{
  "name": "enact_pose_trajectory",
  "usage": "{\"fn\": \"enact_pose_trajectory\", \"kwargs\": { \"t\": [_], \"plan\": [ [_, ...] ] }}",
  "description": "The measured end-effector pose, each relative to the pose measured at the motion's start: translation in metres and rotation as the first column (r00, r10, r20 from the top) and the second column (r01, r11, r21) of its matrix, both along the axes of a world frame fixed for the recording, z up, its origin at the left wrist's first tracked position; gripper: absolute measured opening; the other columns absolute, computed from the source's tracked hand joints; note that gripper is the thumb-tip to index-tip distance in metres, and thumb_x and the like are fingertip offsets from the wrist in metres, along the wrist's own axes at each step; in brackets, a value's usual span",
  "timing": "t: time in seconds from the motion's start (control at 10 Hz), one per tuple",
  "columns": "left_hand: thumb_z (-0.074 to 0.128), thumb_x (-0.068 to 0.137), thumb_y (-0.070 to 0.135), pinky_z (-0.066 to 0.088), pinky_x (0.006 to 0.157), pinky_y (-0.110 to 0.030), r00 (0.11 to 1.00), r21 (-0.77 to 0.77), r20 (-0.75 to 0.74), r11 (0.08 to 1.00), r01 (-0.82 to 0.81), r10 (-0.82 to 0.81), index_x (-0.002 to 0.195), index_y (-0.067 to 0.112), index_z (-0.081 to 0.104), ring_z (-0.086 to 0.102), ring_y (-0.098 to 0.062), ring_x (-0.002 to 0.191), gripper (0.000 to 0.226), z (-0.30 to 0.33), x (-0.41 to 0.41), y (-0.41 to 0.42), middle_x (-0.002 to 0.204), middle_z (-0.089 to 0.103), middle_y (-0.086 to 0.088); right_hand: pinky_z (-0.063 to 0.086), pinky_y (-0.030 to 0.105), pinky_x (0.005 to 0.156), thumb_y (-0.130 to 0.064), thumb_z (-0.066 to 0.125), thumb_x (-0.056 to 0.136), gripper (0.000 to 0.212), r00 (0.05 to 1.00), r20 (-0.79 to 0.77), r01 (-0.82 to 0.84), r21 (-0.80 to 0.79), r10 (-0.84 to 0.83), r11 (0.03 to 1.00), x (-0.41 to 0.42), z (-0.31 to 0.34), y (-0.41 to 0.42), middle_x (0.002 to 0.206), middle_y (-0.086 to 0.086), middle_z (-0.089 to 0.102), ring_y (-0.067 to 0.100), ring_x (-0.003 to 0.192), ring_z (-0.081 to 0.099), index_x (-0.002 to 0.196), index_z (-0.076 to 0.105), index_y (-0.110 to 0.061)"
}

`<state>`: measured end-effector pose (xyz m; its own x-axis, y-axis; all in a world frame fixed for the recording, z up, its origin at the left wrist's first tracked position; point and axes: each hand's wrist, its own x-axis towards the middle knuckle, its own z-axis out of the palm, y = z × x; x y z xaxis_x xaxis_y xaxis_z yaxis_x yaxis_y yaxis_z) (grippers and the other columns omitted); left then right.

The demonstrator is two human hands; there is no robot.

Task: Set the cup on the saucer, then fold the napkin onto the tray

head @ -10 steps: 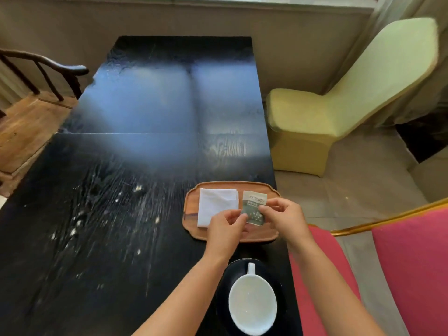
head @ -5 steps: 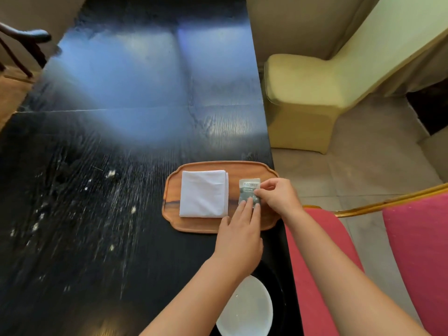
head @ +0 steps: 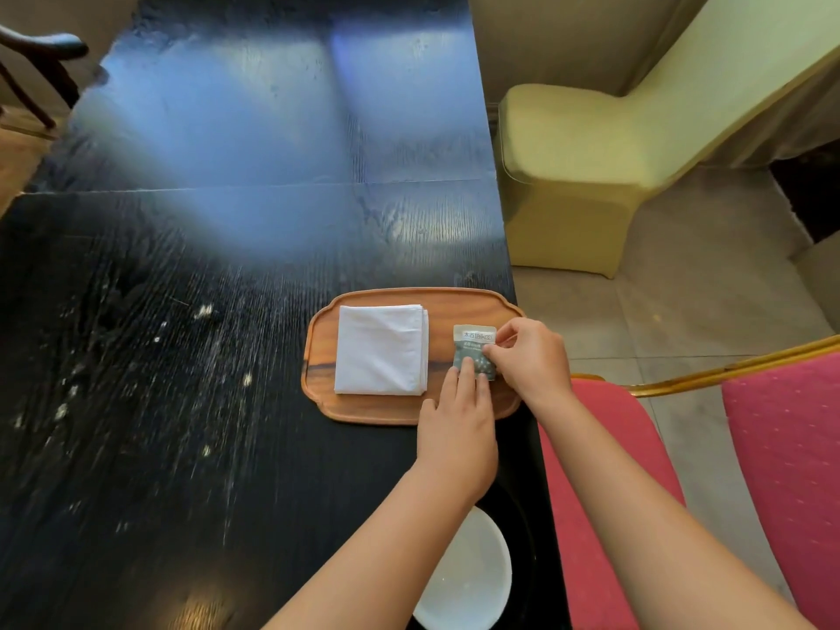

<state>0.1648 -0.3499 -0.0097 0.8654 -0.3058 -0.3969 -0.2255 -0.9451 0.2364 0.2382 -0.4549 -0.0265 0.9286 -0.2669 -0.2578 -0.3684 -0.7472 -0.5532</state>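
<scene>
A folded white napkin (head: 381, 350) lies flat on the left half of the wooden tray (head: 320, 356) near the table's right edge. To its right on the tray lies a small grey-green packet (head: 472, 345). My right hand (head: 529, 356) pinches the packet's right side. My left hand (head: 457, 434) rests flat with its fingertips on the packet's lower edge. A white cup (head: 472, 579) stands on a black saucer (head: 522, 529) at the bottom edge, partly hidden by my left forearm.
The black table (head: 204, 311) stretches away to the left and far side, with white specks on it. A pale yellow covered chair (head: 582, 166) stands off the table's right side. A red padded chair (head: 772, 447) with a gold frame is close on the right.
The packet has come down from mid-air onto the tray beside the napkin. Both hands lowered with it, and the view has tilted down and drawn closer.
</scene>
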Motion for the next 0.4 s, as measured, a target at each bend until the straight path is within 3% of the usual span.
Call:
{"fn": "enact_pose_trajectory", "kwargs": {
  "t": [0.3, 0.4],
  "plan": [
    [0.037, 0.095, 0.023, 0.023, 0.113, -0.041, 0.999, -0.019, 0.038, 0.999, -0.028, 0.029, 0.148, 0.009, 0.005, -0.001, -0.023, 0.145, 0.063, 0.006, -0.001, 0.004, 0.158, 0.0, -0.011, 0.047, 0.028, 0.073, -0.024, 0.065, 0.08, 0.012, 1.0, -0.004, -0.022, 0.03, 0.023, 0.999, 0.0, 0.006, -0.001, 0.097, 0.005, 0.07, 0.023, 0.095, 0.062, 0.089, 0.068, -0.016],
    [0.039, 0.094, 0.022, 0.034, 0.101, -0.038, 0.995, -0.089, 0.082, 0.995, -0.05, 0.058, 0.137, 0.011, 0.033, 0.029, -0.025, 0.135, 0.045, 0.02, -0.001, 0.009, 0.146, 0.032, -0.011, 0.047, 0.031, 0.073, -0.028, 0.061, 0.081, 0.011, 0.999, -0.033, -0.012, -0.018, 0.011, 1.0, -0.008, 0.02, -0.002, 0.099, 0.003, 0.069, 0.024, 0.096, 0.061, 0.088, 0.067, -0.021]
  ]
}}
